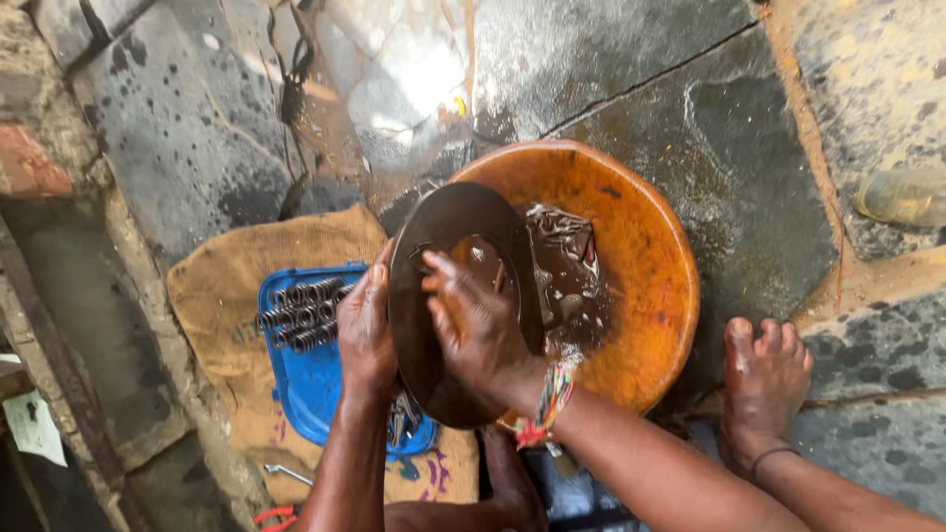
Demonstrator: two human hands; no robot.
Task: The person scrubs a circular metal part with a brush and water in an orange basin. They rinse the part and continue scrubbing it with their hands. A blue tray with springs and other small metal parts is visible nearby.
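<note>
Everything here is placed against the orange basin (650, 246), a wide round bowl set on the wet stone floor (709, 128), with dark oily liquid (567, 276) pooled in its left half. Over the basin's left rim a dark metal disc (434, 365) is held tilted on edge, its lower part hanging outside the basin and its upper part above the liquid. To the left of the basin a burlap sack (212, 305) is spread, and on it, beside the basin, lies a blue tray (305, 379) in which a row of coil springs (301, 315) is laid. The disc's left edge is clasped by the left hand (365, 335), fingers curled closed round the rim. The right hand (478, 330) is laid flat on the disc's face near its centre, fingers bent and pressing; whether a rag or brush is held under it cannot be told. A bare foot (764, 379) is planted to the right of the basin. Good cleaning would probably be had if the disc were kept tipped towards the basin so that run-off falls back into the liquid, if it were turned a little at a time within the steadying hand, and if the rubbing were worked outward from the centre. A firm clasp seems needed, since an oily rim may slip.
</note>
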